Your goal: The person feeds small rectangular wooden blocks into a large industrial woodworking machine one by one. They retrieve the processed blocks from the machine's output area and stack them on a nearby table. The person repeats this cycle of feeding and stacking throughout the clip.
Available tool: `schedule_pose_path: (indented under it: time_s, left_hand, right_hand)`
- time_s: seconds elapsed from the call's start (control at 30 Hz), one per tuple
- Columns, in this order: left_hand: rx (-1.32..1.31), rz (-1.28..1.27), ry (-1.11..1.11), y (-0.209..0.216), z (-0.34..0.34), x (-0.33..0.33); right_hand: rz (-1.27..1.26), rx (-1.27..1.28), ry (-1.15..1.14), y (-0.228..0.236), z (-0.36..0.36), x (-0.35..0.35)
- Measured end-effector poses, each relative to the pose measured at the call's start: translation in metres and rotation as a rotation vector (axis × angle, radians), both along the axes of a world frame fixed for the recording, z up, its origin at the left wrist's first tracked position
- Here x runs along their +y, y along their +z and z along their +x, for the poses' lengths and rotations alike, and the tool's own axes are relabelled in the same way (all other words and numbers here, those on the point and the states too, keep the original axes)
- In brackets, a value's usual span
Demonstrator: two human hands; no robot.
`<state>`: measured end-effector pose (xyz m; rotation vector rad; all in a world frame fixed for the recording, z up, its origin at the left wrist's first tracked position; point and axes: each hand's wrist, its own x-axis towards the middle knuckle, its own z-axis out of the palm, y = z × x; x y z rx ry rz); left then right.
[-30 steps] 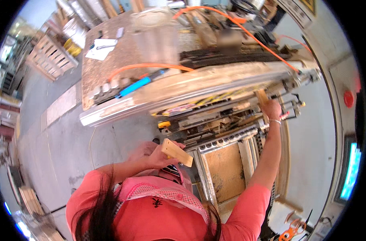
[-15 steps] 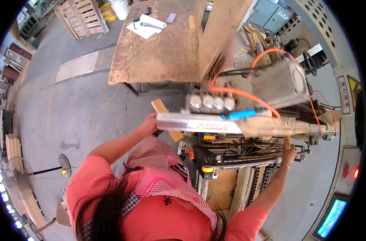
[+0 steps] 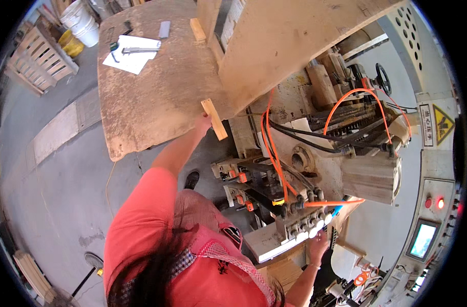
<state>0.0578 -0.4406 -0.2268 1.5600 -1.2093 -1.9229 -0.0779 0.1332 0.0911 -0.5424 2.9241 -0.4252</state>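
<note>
Left hand (image 3: 205,123), gripping a wooden block (image 3: 214,120), has swung toward the tabletop (image 3: 162,102) at eleven o'clock, clearing the machine (image 3: 366,176); right hand (image 3: 318,246) at five o'clock, grip unclear.

A yellow triangular warning sign (image 3: 443,124) with a dark border and pictogram stands on the machine's pale control column (image 3: 430,162), just beside a white placard (image 3: 426,125) of dark vertical characters. One dark character marks the coral shirt (image 3: 203,281). Any text on the lit screen (image 3: 423,239) is illegible.
</note>
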Motion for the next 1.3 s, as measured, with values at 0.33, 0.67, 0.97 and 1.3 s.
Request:
schedule_pose_path:
  time_s: [0.33, 0.67, 0.97, 1.3]
  left_hand:
    - [-0.743, -0.923, -0.589, 0.021, -0.024, -0.094]
    - [-0.696, -1.329, -1.161, -0.023, -0.040, 0.001]
    - [-0.568, -0.625, -0.879, 0.022, -0.020, -0.006]
    - [-0.090, -0.400, -0.413, -0.158, -0.050, -0.139]
  right_hand:
    - [-0.091, -0.244, -0.232, -0.067, 0.102, 0.118]
    - [0.138, -0.349, -0.250, -0.054, 0.112, 0.060]
    - [0.157, -0.369, -0.284, -0.060, 0.136, 0.055]
    - [0.141, -0.277, -0.137, -0.015, 0.125, 0.015]
